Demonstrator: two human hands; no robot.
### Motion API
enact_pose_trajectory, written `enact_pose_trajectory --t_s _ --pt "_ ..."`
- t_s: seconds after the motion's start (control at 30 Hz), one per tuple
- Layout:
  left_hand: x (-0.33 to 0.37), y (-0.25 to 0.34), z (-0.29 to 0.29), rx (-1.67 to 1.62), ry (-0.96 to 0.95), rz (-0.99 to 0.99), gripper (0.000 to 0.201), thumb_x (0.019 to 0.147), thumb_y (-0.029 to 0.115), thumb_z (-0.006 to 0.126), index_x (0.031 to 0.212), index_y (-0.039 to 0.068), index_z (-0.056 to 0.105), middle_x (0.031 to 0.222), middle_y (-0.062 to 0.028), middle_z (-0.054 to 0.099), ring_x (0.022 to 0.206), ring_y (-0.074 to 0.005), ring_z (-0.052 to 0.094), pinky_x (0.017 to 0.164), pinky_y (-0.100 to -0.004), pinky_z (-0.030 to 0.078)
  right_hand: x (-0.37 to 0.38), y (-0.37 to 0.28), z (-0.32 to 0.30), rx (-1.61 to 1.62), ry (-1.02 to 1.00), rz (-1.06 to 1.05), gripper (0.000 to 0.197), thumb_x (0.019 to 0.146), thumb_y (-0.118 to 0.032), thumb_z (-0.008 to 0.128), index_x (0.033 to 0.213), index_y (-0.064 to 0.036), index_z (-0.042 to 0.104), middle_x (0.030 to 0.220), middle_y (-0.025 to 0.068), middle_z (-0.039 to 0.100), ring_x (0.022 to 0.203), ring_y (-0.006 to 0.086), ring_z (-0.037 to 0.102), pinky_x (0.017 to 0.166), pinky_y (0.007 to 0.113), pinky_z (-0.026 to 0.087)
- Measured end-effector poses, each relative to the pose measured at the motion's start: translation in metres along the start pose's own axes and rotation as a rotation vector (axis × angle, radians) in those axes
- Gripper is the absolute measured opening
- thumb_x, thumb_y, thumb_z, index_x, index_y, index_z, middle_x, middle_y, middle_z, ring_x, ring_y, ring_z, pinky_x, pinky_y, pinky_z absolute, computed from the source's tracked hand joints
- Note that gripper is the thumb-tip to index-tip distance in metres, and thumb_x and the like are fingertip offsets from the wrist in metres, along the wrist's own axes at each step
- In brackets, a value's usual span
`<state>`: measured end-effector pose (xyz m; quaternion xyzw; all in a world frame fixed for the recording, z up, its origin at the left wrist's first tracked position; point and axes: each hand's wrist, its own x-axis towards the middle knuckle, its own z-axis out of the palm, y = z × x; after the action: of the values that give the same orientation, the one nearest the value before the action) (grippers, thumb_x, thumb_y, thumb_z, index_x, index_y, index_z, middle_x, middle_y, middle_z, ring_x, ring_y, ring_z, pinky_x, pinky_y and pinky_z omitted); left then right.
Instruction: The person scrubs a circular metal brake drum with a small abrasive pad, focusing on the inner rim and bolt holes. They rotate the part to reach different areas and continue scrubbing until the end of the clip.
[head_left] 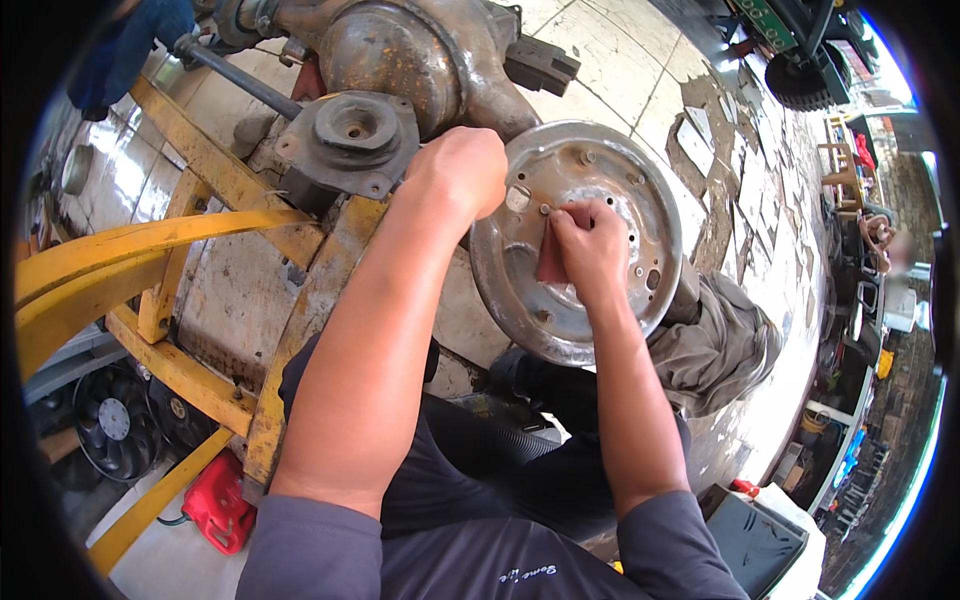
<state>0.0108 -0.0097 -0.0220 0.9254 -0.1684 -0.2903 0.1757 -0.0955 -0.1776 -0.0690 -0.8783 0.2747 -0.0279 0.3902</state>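
Observation:
A round, worn metal brake backing plate [520, 290] with several holes and a raised rim stands in front of me, at the end of an axle housing [390, 60]. My right hand [595, 245] pinches a reddish-brown piece of sandpaper [551, 258] against the plate's face, near its middle. At the plate's upper left rim, my left hand [460, 170] is closed in a fist. Its fingertips are turned away, so what they grip is hidden. Just left of that fist sits a dark metal mount [355, 140] with a round raised centre.
A yellow metal frame [180, 375] runs along the left, with black fans [108, 420] and a red container [217, 505] below. A grey-brown cloth [720, 345] bunches right of the plate. Broken tiles [695, 145] lie beyond; a dark box [755, 545] stands lower right.

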Motion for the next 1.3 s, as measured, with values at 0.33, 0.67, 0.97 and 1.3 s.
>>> enact_pose_trajectory --t_s 0.33,0.67,0.97,1.3 --pt "0.016 -0.014 0.012 0.003 -0.052 0.006 0.029 0.094 0.014 0.057 0.117 0.005 0.072 0.113 -0.0243 0.068 0.106 -0.0408 0.066 0.092 -0.0446 0.052 -0.010 0.027 -0.065 0.053 -0.229 -0.010 0.050 0.086 -0.027 0.078 0.122 0.0023 0.061 0.107 0.0154 0.069 0.097 0.0219 0.067 0.087 0.035 0.052" --pt "-0.005 0.005 0.000 0.103 -0.112 0.043 0.036 0.098 0.013 0.049 0.129 0.008 0.065 0.120 -0.0241 0.067 0.112 -0.0418 0.063 0.097 -0.0454 0.050 -0.030 0.021 -0.073 -0.172 -0.197 -0.111 0.036 0.081 -0.024 0.080 0.099 -0.0019 0.059 0.106 0.0225 0.066 0.102 0.0404 0.065 0.088 0.047 0.050" --pt "-0.001 -0.003 0.015 0.022 0.018 0.060 0.027 0.095 0.015 0.053 0.113 0.007 0.071 0.114 -0.0207 0.070 0.108 -0.0412 0.065 0.093 -0.0485 0.052 -0.034 0.014 -0.076 -0.227 -0.221 -0.134 0.024 0.085 -0.019 0.074 0.094 -0.0031 0.057 0.095 0.0195 0.067 0.093 0.0410 0.065 0.080 0.049 0.051" --pt "-0.004 0.012 0.006 0.074 -0.055 -0.005 0.037 0.101 0.018 0.050 0.131 -0.002 0.058 0.127 -0.0254 0.064 0.120 -0.0425 0.059 0.102 -0.0465 0.047 -0.018 0.033 -0.080 -0.161 0.022 -0.560 0.019 0.089 -0.009 0.067 0.094 -0.0020 0.049 0.087 0.0232 0.065 0.085 0.0440 0.063 0.072 0.051 0.048"
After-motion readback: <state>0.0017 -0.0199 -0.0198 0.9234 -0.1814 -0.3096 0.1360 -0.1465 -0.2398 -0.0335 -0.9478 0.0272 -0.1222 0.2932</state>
